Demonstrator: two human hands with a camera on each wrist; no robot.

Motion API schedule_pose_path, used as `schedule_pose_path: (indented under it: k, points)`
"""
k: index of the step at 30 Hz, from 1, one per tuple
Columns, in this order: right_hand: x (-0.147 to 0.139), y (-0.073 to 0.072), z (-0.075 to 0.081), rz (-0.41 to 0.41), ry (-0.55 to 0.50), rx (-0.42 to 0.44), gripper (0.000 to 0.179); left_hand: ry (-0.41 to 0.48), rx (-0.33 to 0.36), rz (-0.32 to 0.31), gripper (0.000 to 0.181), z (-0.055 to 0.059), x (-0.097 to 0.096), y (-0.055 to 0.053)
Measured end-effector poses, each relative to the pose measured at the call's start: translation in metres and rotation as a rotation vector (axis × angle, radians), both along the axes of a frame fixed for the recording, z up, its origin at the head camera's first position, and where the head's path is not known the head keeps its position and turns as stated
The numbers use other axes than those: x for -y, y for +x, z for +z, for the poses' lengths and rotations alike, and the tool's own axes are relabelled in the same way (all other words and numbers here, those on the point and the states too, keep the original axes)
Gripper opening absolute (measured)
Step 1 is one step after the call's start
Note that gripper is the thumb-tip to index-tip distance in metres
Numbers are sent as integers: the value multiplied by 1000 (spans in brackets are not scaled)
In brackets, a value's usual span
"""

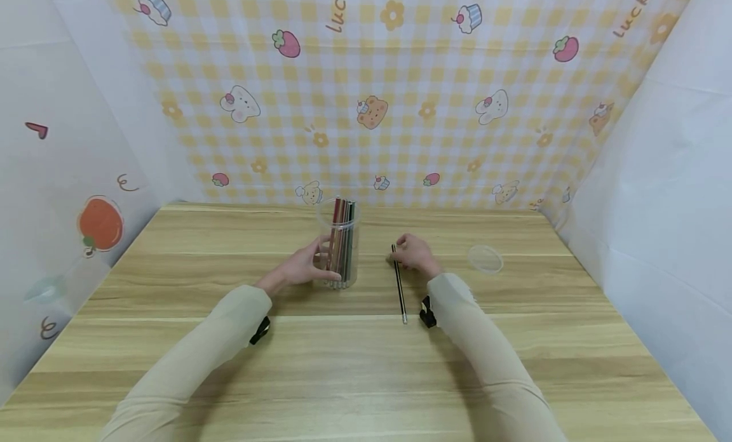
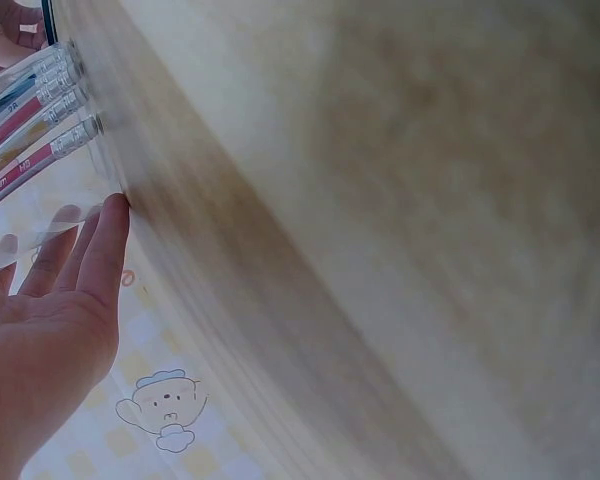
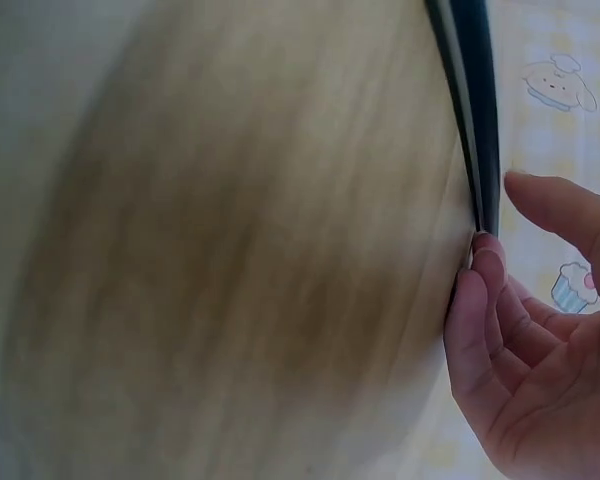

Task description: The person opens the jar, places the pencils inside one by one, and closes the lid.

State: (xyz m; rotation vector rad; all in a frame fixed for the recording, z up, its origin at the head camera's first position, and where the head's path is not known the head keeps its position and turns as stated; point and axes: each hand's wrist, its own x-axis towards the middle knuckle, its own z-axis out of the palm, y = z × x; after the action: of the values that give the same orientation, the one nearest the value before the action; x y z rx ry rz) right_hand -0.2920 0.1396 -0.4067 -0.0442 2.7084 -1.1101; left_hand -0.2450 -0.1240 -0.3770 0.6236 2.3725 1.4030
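A clear cylindrical container (image 1: pixel 356 254) with several pencils (image 1: pixel 342 239) in it stands on the table. My left hand (image 1: pixel 305 264) holds its left side, thumb in front and the other fingers behind the clear wall. In the left wrist view, eraser ends (image 2: pixel 75 140) of the pencils show above my fingers. To the right lies a dark striped pencil (image 1: pixel 400 289) with a silver end toward me. Bent fingers of my right hand (image 1: pixel 416 254) touch its far part. From the right wrist camera, the thumb (image 3: pixel 550 205) stands apart from those fingertips, beside the pencil (image 3: pixel 485 120).
A clear round lid (image 1: pixel 485 258) lies on the wooden table (image 1: pixel 343 378) to the right of my right hand. A yellow checked cloth (image 1: pixel 320 80) hangs behind the table, with white sheets (image 1: pixel 646 175) at the sides. Both wrists carry small black devices (image 1: pixel 427 312).
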Motion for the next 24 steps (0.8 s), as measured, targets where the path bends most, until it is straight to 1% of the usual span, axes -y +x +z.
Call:
schedule_pose_path:
  k: [3, 5, 11, 13, 16, 24]
  points:
    - [2, -2, -1, 41, 87, -27, 43, 6, 4, -3, 84, 0, 0, 0]
    - [3, -2, -1, 61, 123, -38, 43, 6, 8, -5, 84, 0, 0, 0]
    - [5, -2, 4, 90, 211, -65, 34, 4, 14, -1, 85, 0, 0, -1]
    - [5, -1, 6, 86, 211, -69, 33, 5, 11, 1, 85, 0, 0, -1]
    - [4, 0, 6, 74, 163, -62, 34, 5, 5, 4, 85, -1, 0, -1]
    - [-8, 0, 2, 56, -71, -33, 35, 8, 11, -1, 84, 0, 0, 0]
